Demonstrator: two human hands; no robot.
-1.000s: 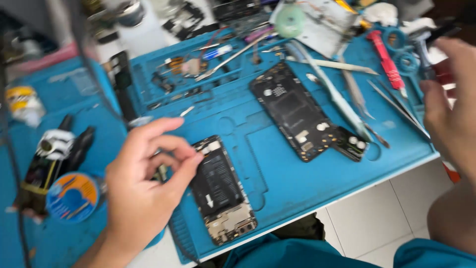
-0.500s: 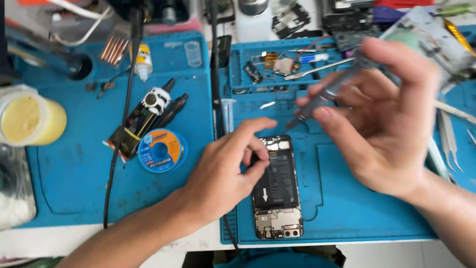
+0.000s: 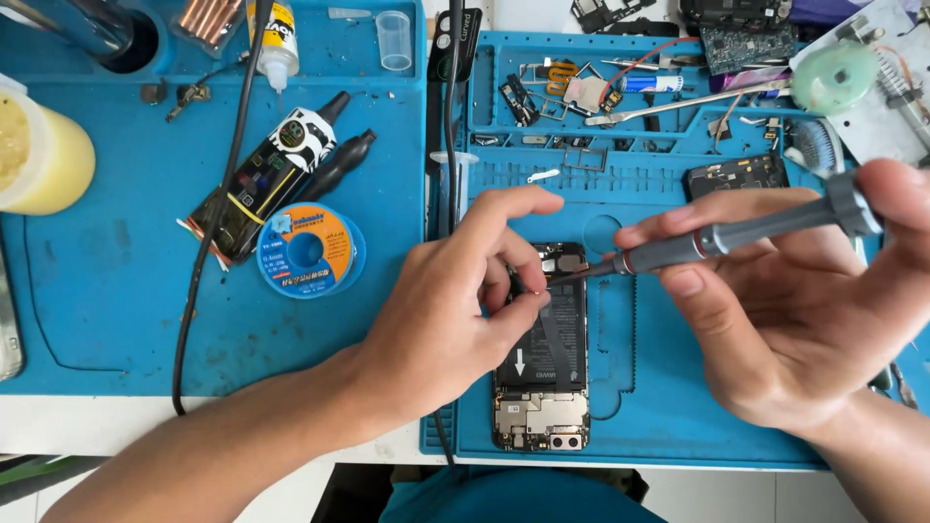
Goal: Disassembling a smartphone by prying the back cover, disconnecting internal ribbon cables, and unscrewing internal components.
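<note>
An opened smartphone [image 3: 544, 383] with its back off lies on the blue repair mat [image 3: 678, 426], black battery and circuit boards exposed. My left hand [image 3: 455, 310] rests on the phone's upper left side, thumb and fingers pinched at its top edge. My right hand [image 3: 794, 310] grips a grey precision screwdriver [image 3: 736, 232] with a red ring; its thin tip points left and meets the phone's upper part next to my left fingertips.
A second blue mat [image 3: 116, 300] on the left carries a solder wire spool [image 3: 308, 250], a black tool, a glue bottle [image 3: 276, 39], a yellow jar [image 3: 39, 155] and a black cable [image 3: 208, 242]. Tweezers, small parts and circuit boards fill the mat's upper trays [image 3: 620, 87].
The view has swung so the phone sits central. My right hand picked up the screwdriver and brought its tip down to the phone's top. My left hand stays on the phone.
</note>
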